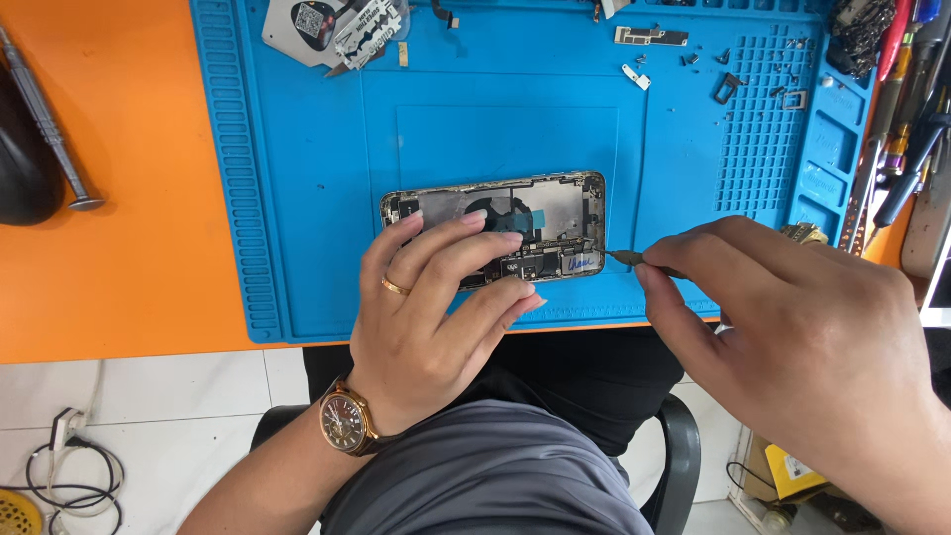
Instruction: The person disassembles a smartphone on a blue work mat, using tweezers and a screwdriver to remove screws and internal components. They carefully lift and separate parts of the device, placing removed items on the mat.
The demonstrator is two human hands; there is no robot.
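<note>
Opened phone (550,213) under left hand (436,307), right hand (792,337) pinching tool (624,258)

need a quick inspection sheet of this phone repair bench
surface: blue repair mat on an orange table.
job's things: opened phone lying flat on the mat, insides exposed; thin tool with its tip at the phone's right end.
clutter: small screws and brackets at the mat's top right; screwdriver on the table at left; tools bunched at right.
hands: left hand presses on the phone; right hand pinches the thin tool.
cables: coiled cable on the floor at lower left.
surroundings: white tiled floor, black chair.
</note>
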